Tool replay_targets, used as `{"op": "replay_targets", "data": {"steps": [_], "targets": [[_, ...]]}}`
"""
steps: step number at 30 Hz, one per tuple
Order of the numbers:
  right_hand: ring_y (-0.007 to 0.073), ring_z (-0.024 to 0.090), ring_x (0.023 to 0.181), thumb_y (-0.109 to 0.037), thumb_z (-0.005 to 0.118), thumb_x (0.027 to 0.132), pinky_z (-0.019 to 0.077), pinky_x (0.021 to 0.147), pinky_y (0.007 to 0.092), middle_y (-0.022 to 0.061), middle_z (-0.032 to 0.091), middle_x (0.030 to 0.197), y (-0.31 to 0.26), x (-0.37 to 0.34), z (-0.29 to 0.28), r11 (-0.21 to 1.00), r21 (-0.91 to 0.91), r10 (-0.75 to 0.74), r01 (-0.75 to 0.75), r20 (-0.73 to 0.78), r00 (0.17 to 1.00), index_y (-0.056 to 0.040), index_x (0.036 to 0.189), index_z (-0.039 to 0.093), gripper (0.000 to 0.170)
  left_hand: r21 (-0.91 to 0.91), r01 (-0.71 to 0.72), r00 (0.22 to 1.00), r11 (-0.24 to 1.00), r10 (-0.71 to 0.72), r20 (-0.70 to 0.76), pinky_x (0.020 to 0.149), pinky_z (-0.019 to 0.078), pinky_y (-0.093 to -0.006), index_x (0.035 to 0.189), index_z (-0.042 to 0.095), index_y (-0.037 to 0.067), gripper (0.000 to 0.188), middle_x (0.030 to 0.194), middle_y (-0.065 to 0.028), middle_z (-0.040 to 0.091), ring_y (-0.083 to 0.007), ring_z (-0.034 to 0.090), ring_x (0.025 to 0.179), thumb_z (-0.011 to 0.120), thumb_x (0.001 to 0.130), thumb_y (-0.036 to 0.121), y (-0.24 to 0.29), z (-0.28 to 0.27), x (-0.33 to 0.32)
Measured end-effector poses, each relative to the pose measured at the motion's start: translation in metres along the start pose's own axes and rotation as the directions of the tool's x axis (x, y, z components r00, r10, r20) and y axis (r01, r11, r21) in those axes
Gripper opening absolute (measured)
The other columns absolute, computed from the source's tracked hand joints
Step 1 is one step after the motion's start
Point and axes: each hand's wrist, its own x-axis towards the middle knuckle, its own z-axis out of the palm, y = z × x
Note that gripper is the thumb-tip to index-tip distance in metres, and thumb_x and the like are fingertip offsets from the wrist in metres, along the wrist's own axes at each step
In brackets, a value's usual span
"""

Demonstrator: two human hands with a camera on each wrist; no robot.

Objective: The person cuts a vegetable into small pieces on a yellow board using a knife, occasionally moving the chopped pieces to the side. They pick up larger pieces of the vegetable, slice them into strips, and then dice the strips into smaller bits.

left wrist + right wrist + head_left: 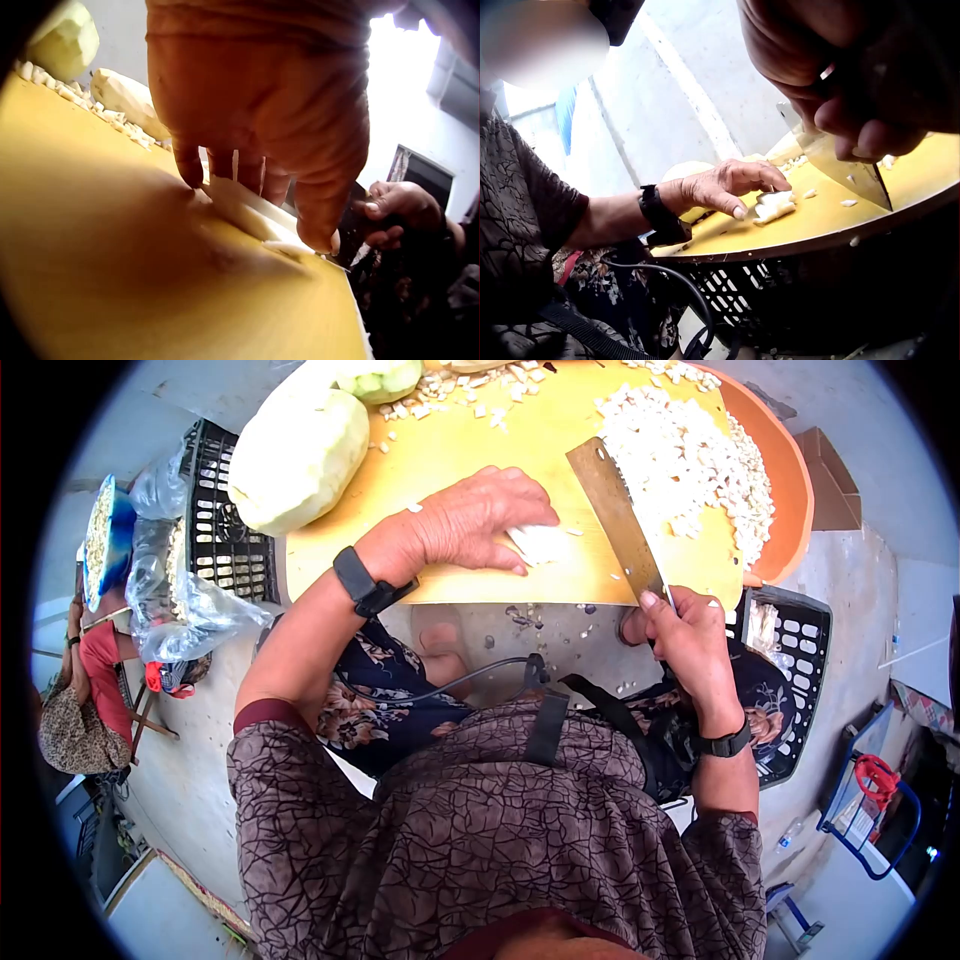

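Observation:
My left hand [478,520] bends over a small stack of white vegetable strips [538,544] near the front edge of the yellow board [440,450]. In the left wrist view its thumb and fingers straddle the strips [251,210], pinching them against the board. A cleaver [618,510] is gripped by its handle in my right hand [692,645]. Its blade stands to the right of the strips, apart from them, with the tip pointing away over the board. A diced white heap [665,455] lies beyond the blade.
A large peeled pale-green gourd [300,460] sits at the board's left. At the right, an orange basin [795,490] holds diced pieces under the board's edge. Black crates stand below on both sides, the left crate [232,565] beside a plastic bag [170,625]. Another person [95,700] is far left.

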Motion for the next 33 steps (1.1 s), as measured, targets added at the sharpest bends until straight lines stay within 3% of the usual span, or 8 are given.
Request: {"op": "replay_targets", "data": {"steps": [2,5,11,15,20,27,29,33], "targets": [[0.0087,0.041,0.052,-0.019,0.066,0.093,0.0371,0.049,0.0322,0.0017,0.049,0.055,0.003,0.002,0.000,0.999,-0.034,-0.013,0.013,-0.002,1.000,0.0065,0.077,0.063,0.031,0.086,-0.065,0.998,0.994,0.065,-0.004,0.102,0.0398,-0.0427,0.126,0.063,0.013,0.055,0.120,-0.0081,0.061,-0.0281,0.054,0.117,0.078,0.076,0.028,0.005,0.003,0.000],[0.0095,0.041,0.055,-0.019,0.067,0.093,0.0380,0.051,0.0332,0.0037,0.049,0.055,0.014,0.007,0.000,0.992,-0.093,-0.081,0.081,0.009,0.997,0.0080,0.082,0.064,0.029,0.143,-0.049,0.999,0.988,0.052,-0.014,0.098,0.0399,-0.0422,0.130,0.062,0.016,0.057,0.116,-0.0069,0.060,-0.0265,0.055,0.113,0.076,0.077,0.031,0.003,0.011,0.001],[0.0103,0.042,0.057,-0.019,0.069,0.091,0.0403,0.054,0.0346,0.0067,0.049,0.056,0.011,0.004,0.002,0.993,-0.088,-0.075,0.075,0.002,0.997,0.0077,0.094,0.069,0.026,0.189,0.041,0.998,0.981,-0.033,-0.044,0.094,0.0416,-0.0420,0.126,0.064,0.016,0.050,0.109,-0.0068,0.060,-0.0272,0.055,0.107,0.074,0.080,0.033,0.008,0.016,0.002],[0.0109,0.043,0.057,-0.019,0.069,0.091,0.0412,0.054,0.0345,0.0075,0.051,0.056,0.011,0.004,0.004,0.994,-0.065,-0.089,0.089,0.005,0.996,0.0070,0.094,0.069,0.026,0.231,0.203,0.973,0.952,-0.171,-0.153,0.091,0.0441,-0.0412,0.123,0.064,0.014,0.047,0.107,-0.0082,0.060,-0.0289,0.056,0.103,0.075,0.080,0.031,0.016,0.014,0.003],[0.0148,0.045,0.054,-0.021,0.069,0.092,0.0422,0.054,0.0361,0.0110,0.052,0.056,0.007,0.004,0.006,0.995,-0.061,-0.079,0.080,0.012,0.997,0.0072,0.091,0.069,0.028,0.230,0.467,0.859,0.854,-0.376,-0.347,0.086,0.0477,-0.0427,0.119,0.065,0.011,0.046,0.101,-0.0109,0.060,-0.0310,0.058,0.097,0.076,0.080,0.033,0.012,0.020,0.003],[0.0280,0.052,0.052,-0.024,0.066,0.092,0.0445,0.056,0.0406,0.0218,0.054,0.056,0.011,0.013,0.002,0.971,-0.156,-0.181,0.181,0.011,0.983,0.0094,0.086,0.067,0.034,0.189,0.407,0.829,0.894,-0.275,-0.487,0.087,0.0482,-0.0434,0.112,0.067,0.009,0.038,0.102,-0.0122,0.061,-0.0330,0.059,0.099,0.076,0.080,0.028,0.014,0.021,-0.001],[0.0308,0.056,0.053,-0.025,0.066,0.092,0.0452,0.057,0.0417,0.0229,0.056,0.057,0.015,0.014,0.003,0.960,-0.178,-0.222,0.218,-0.001,0.975,0.0098,0.085,0.067,0.036,0.201,0.386,0.833,0.901,-0.246,-0.496,0.088,0.0479,-0.0437,0.110,0.066,0.008,0.035,0.103,-0.0127,0.061,-0.0334,0.059,0.100,0.076,0.080,0.023,0.019,0.020,-0.006],[0.0367,0.063,0.062,-0.028,0.066,0.091,0.0486,0.063,0.0458,0.0270,0.060,0.064,0.008,0.015,0.003,0.966,-0.207,-0.153,0.153,0.014,0.988,0.0104,0.086,0.068,0.039,0.228,0.389,0.862,0.893,-0.265,-0.433,0.088,0.0468,-0.0440,0.108,0.064,0.007,0.033,0.103,-0.0129,0.062,-0.0336,0.058,0.101,0.075,0.078,0.014,0.031,0.025,-0.009]]}}
